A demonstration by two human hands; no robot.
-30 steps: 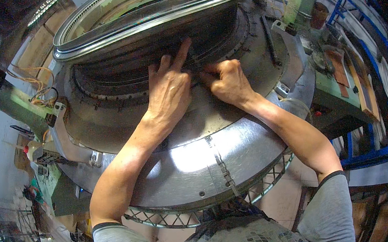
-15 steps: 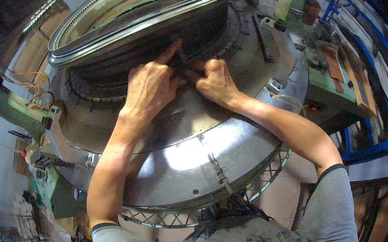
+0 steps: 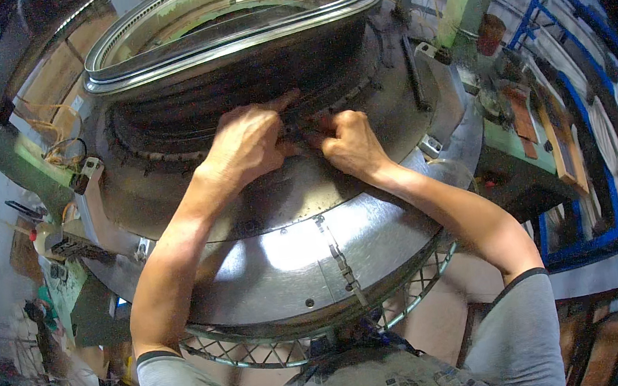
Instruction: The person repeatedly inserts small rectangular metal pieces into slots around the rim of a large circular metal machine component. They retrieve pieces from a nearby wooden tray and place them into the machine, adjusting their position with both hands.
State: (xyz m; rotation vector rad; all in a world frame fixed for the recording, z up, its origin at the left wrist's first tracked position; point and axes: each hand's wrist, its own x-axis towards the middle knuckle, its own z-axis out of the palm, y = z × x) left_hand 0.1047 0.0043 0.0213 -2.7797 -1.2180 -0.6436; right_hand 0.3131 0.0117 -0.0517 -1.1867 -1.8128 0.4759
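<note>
Both my hands work at the foot of a dark, wide cylinder (image 3: 236, 87) in the middle of a large round machine. My left hand (image 3: 248, 137) has its index finger stretched along the cylinder's lower edge; its thumb is apart below, and its other fingers are curled out of sight. Just to its right, my right hand (image 3: 351, 142) is closed, with thumb and index finger pinched near the left fingertips. What the pinch holds is dark and too small to make out. Beneath both hands lies a dull metal plate (image 3: 279, 200).
A bright toothed metal ring (image 3: 231, 45) tops the cylinder. Nearer me is a shiny curved rim (image 3: 272, 273) with a chain-like strip (image 3: 342, 262). Green posts (image 3: 459, 4) stand around the machine. At right are a wooden frame (image 3: 560, 137) and a blue rack (image 3: 578, 78) with white cloth.
My left index finger has come down along the cylinder toward the plate. My right hand has shifted slightly nearer me and stays pinched. The view has shifted a little.
</note>
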